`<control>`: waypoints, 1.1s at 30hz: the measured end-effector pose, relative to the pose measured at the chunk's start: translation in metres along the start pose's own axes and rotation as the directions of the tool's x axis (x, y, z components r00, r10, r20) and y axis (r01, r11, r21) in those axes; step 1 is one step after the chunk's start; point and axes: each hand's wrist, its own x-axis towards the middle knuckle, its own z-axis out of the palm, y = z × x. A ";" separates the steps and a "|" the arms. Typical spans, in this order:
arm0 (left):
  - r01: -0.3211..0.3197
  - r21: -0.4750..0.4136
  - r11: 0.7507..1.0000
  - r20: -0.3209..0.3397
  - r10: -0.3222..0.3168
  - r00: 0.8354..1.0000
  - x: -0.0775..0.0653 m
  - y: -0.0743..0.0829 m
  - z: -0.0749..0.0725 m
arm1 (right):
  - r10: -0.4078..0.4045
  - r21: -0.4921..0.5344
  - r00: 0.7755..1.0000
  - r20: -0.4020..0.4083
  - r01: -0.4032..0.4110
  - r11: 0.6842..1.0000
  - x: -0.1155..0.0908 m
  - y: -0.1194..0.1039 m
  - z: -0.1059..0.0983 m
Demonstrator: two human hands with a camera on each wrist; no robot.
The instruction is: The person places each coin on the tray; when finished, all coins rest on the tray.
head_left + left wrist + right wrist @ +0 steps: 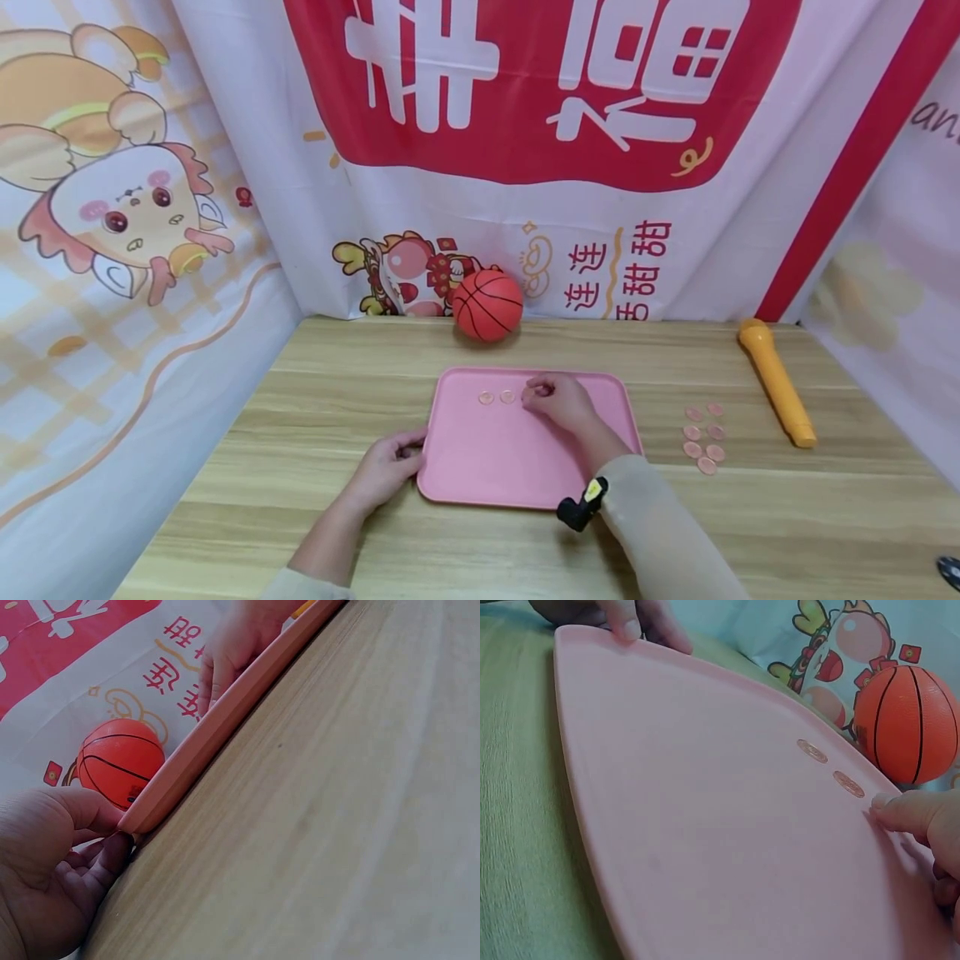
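A pink tray (pixel 510 454) lies on the wooden table. My left hand (pixel 386 471) holds its left rim; in the left wrist view, the thumb and curled fingers (pixel 97 806) pinch the tray's corner. Over the far part of the tray, my right hand (pixel 562 404) has its fingertips down at the surface, pinching a copper-coloured coin (pixel 527 395) that they mostly cover. Just left of it, two more such coins, a nearer coin (pixel 507 397) and a farther coin (pixel 486 398), lie flat in a row along the far rim.
Several more coins (pixel 692 433) lie on the table right of the tray. Beyond them is an orange toy microphone (pixel 780 383). A small red basketball (pixel 487 305) sits behind the tray against the printed cloth (pixel 420 192). A dark round object (pixel 949 572) shows at the right edge.
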 end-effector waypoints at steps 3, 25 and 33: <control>0.000 0.003 1.000 -0.003 0.000 1.000 0.000 0.001 0.000 | 0.013 -0.056 1.000 0.018 -0.012 0.998 0.001 -0.002 0.000; -0.004 0.006 1.000 0.003 0.004 1.000 0.001 0.000 0.000 | 0.108 -0.119 0.992 0.057 -0.101 0.988 0.002 -0.008 0.000; 0.005 0.008 1.000 -0.006 -0.004 1.000 0.000 0.001 0.001 | 0.014 -0.023 0.999 0.042 -0.013 1.000 -0.003 -0.002 -0.007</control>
